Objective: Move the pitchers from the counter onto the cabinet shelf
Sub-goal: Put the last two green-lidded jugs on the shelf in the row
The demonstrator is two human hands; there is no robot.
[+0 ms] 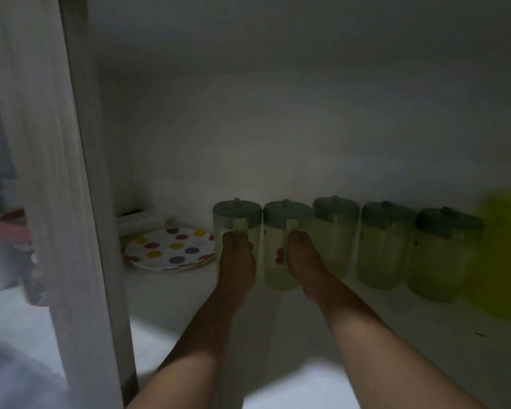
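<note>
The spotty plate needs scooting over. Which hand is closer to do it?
The left hand. It grips the end pitcher right beside the spotty plate; the right hand holds the next pitcher, farther away.

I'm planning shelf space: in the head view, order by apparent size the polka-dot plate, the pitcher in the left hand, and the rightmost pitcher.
1. Rightmost pitcher, though it is nearer the camera, so this is unsure.
2. Polka-dot plate.
3. Pitcher in the left hand, partly hidden.
</note>
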